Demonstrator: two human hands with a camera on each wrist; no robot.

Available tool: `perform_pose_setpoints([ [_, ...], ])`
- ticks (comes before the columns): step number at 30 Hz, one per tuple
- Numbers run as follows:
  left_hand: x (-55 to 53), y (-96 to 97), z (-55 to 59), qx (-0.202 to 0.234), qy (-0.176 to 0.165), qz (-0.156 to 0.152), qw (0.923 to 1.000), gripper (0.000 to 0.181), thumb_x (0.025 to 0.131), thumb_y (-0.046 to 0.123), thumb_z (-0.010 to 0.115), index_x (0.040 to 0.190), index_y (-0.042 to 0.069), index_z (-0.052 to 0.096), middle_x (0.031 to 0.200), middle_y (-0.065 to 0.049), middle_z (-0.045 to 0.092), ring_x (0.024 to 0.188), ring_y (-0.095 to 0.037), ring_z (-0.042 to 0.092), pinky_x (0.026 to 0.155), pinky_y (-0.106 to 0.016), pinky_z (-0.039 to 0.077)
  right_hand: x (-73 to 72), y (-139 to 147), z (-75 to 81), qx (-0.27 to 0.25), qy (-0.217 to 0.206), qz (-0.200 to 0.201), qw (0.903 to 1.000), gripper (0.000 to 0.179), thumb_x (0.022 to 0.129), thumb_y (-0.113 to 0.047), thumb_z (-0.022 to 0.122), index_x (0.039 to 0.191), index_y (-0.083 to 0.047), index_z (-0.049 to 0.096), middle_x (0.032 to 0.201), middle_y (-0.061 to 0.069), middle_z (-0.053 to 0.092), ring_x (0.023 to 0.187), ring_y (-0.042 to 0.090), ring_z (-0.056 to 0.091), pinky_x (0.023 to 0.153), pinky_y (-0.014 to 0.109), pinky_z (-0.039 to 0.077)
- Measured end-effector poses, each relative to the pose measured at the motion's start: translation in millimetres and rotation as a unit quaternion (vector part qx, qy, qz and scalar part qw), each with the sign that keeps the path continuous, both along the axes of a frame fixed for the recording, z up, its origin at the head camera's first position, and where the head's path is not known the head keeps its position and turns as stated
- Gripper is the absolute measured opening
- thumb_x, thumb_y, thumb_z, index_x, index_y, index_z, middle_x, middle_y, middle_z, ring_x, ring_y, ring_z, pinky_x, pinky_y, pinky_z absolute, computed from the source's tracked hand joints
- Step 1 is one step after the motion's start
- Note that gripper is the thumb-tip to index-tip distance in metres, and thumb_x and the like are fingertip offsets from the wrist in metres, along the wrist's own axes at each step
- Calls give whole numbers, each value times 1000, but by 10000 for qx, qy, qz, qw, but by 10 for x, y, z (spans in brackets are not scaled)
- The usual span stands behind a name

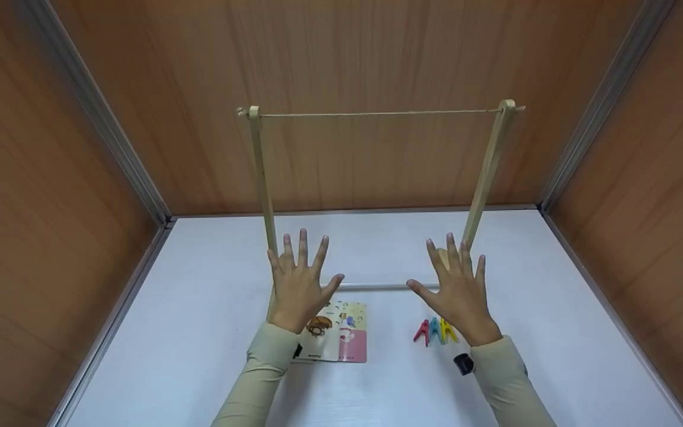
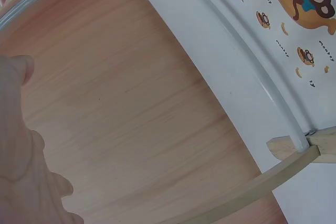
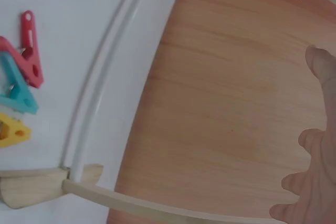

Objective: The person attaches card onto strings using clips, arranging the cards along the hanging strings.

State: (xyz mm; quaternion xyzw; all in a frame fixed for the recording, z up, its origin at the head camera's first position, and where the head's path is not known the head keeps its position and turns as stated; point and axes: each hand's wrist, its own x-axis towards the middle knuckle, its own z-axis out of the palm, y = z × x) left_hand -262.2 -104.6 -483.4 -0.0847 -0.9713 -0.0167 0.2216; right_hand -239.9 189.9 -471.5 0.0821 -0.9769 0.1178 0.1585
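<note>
Both hands are held up with fingers spread, holding nothing. My left hand (image 1: 300, 287) is raised in front of the left post of a wooden frame, above some printed cards or booklets (image 1: 353, 345) on the table. Near the frame's right post hovers my right hand (image 1: 461, 290), its thumb pointing inward. Just below it lie a red clothespin (image 1: 423, 333), a blue clothespin (image 1: 435, 330) and a yellow clothespin (image 1: 448, 332), side by side. The right wrist view shows these pins at its left edge. Monkey pictures on the printed sheet (image 2: 294, 40) show in the left wrist view.
A string (image 1: 377, 113) runs between the tops of the left post (image 1: 262, 178) and the right post (image 1: 487, 172). A white rod (image 1: 371, 287) joins them low down. Wood-grain panels (image 1: 377, 53) enclose the white table (image 1: 211, 296) at the back and sides.
</note>
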Motion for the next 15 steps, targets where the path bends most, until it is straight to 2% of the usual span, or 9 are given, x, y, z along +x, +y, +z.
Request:
perform_pose_setpoints([
  [7, 1, -19, 1, 120, -119, -36, 9999, 79, 89, 70, 41, 154, 32, 17, 161, -15, 13, 145, -46, 13, 111, -70, 4, 26, 62, 4, -157, 58, -38, 9999, 86, 85, -73, 46, 154, -28, 21, 162, 14, 11, 147, 41, 11, 112, 68, 5],
  [12, -9, -31, -15, 273, -173, -94, 9994, 77, 90, 66, 44, 154, 29, 20, 160, -16, 19, 145, -46, 16, 112, -69, 7, 42, 116, -9, -449, 7, -37, 9990, 86, 85, -68, 52, 153, -23, 24, 160, 15, 16, 145, 43, 17, 111, 69, 7],
  [15, -23, -35, -29, 312, -234, -109, 9992, 75, 91, 64, 45, 153, 28, 22, 158, -16, 23, 143, -45, 21, 112, -67, 10, 42, 160, -23, -650, 17, -44, 9979, 85, 86, -65, 54, 153, -19, 26, 159, 17, 21, 143, 42, 24, 110, 69, 14],
])
